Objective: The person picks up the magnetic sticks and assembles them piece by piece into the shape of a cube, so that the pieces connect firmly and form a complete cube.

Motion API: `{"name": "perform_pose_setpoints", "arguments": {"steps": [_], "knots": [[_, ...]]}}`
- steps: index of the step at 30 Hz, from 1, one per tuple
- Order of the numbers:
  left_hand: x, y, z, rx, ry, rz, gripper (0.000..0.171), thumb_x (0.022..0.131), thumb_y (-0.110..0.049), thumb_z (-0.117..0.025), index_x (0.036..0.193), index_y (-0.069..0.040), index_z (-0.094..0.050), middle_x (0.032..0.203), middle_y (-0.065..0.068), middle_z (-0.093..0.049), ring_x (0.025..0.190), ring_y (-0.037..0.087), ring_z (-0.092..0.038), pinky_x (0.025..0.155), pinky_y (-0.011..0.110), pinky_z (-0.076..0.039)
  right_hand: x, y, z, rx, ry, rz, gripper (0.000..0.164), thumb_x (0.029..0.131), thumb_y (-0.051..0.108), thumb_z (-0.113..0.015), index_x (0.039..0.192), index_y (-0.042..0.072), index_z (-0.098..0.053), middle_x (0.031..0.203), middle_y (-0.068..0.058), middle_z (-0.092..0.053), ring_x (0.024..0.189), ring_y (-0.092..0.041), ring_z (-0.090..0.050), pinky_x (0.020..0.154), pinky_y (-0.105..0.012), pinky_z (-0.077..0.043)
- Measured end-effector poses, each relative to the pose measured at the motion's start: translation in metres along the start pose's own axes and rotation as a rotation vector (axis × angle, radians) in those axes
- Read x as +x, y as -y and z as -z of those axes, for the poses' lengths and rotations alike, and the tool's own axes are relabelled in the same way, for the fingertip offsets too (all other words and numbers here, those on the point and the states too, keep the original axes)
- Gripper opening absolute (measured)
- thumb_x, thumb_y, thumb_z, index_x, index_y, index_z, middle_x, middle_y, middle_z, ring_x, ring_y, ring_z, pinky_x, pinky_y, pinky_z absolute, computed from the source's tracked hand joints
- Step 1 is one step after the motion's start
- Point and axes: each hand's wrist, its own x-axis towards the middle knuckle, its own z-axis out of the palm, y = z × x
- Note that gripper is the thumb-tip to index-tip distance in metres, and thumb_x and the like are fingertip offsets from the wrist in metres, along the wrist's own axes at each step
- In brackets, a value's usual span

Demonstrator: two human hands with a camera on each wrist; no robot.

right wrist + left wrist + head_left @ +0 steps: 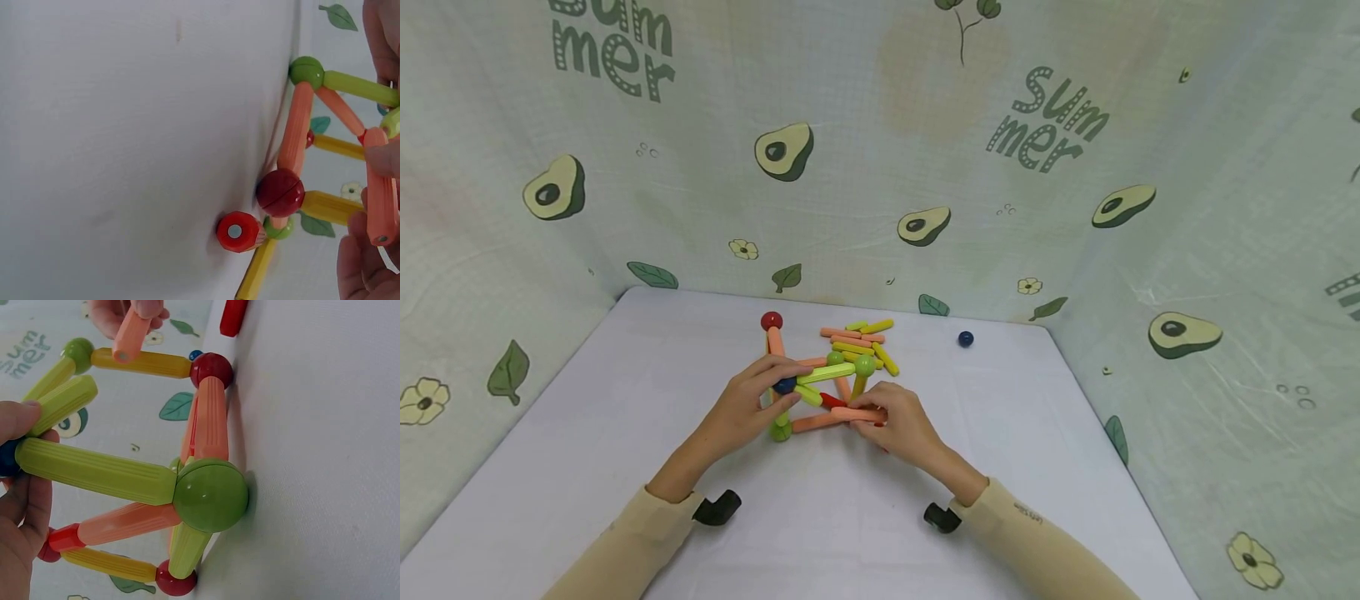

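A frame of magnetic sticks and balls stands on the white table, with a green ball (210, 495) and a red ball (280, 193) at its lower corners. My left hand (747, 406) grips its upper corner at a navy ball (785, 385), where lime sticks (94, 470) meet. Between the fingers and thumb of my right hand (904, 421) is a loose salmon stick (380, 203), held beside the frame's right side. One end of that stick is free and shows a small metal disc. Another green ball (865, 365) tops a yellow stick (140, 362) near the right hand.
Behind the frame lies a loose pile of yellow, salmon and lime sticks (852, 349). A single navy ball (966, 338) sits at the back right. Close to the frame's front right corner lies a red stick (237, 232). Patterned cloth walls (865, 275) border the table.
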Motion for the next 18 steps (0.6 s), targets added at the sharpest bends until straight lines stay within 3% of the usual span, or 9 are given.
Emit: {"name": "perform_pose_setpoints", "arguments": {"steps": [10,18], "knots": [[-0.001,0.001,0.0,-0.016,-0.024,-0.015,0.051,0.091,-0.004,-0.084,0.137,-0.02,-0.07,0.129,-0.001,-0.065,0.098,0.009,-0.062,0.083,0.028,-0.058,0.007,0.009,-0.01,-0.031,-0.02,-0.047,0.024,0.088,0.014,-0.089,0.11,0.01,-0.082,0.096,0.001,-0.078,0.081,-0.012,-0.068,0.075,-0.029,-0.06],[-0.001,-0.001,0.001,-0.021,-0.014,-0.005,0.048,0.092,-0.006,-0.083,0.137,-0.02,-0.07,0.132,-0.003,-0.066,0.114,0.014,-0.065,0.099,0.023,-0.054,0.014,0.018,-0.018,-0.065,-0.005,-0.062,0.023,0.089,0.014,-0.088,0.111,0.012,-0.081,0.096,0.002,-0.079,0.079,-0.01,-0.068,0.073,-0.026,-0.058]]}}
